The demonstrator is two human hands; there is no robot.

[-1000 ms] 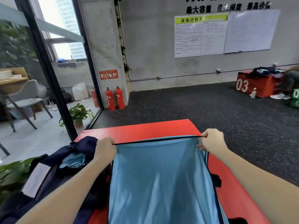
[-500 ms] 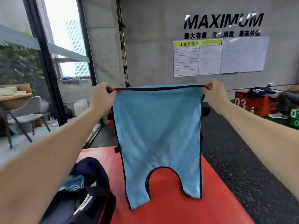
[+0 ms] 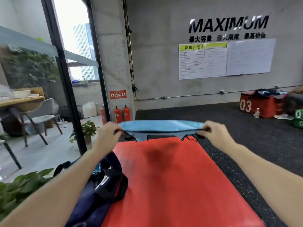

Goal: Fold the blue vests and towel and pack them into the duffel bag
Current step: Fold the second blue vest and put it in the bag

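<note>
Since half a second ago we have swung the vest [image 3: 161,126] down from hanging upright at chest height to a nearly flat spread over the mat's far edge. Red mat [image 3: 172,177] fills the foreground, floor beyond. Navy bag [image 3: 100,189] sits on the mat's left edge under our left forearm, some blue cloth visible inside. Vest stretched taut between both hands, off the mat. Left hand [image 3: 107,134] pinches its left corner; right hand [image 3: 211,132] pinches its right corner.
</note>
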